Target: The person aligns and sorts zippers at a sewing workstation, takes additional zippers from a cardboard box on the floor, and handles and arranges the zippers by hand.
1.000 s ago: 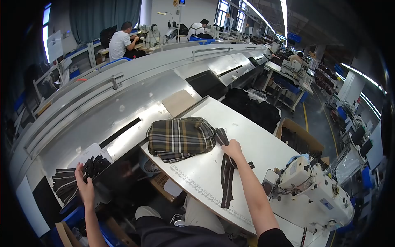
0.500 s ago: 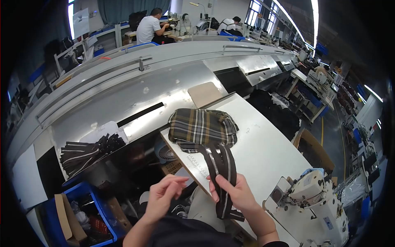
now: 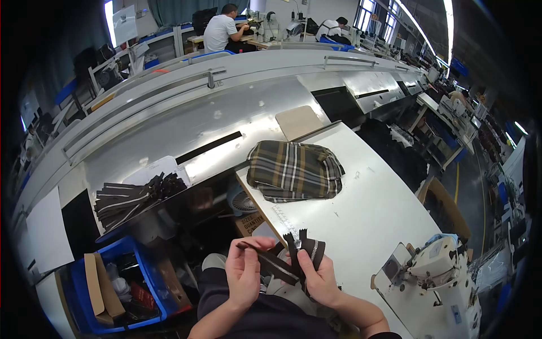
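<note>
Dark zippers with metal teeth (image 3: 278, 261) stretch between my two hands over the table's near-left edge. My left hand (image 3: 244, 274) is closed, pinching one zipper end between thumb and fingers. With thumb on top, my right hand (image 3: 322, 281) grips the zippers where they fold; two tape ends and a shiny metal part stick up above the thumb. Beyond my hands, plaid fabric pieces (image 3: 294, 172) lie stacked on the white table (image 3: 375, 203). How many zippers I hold I cannot tell.
A white sewing machine (image 3: 437, 265) stands at the table's right. More zippers (image 3: 138, 198) lie bundled on the metal counter (image 3: 226, 121) at left. Below is a blue bin (image 3: 152, 282) with cardboard and plastic. A small fan (image 3: 241, 200) sits under the counter. Other people work farther back.
My left hand, empty before, has moved to the zippers and now pinches an end. The zippers in my right hand came off the plaid fabric's edge toward me. The view shifted slightly.
</note>
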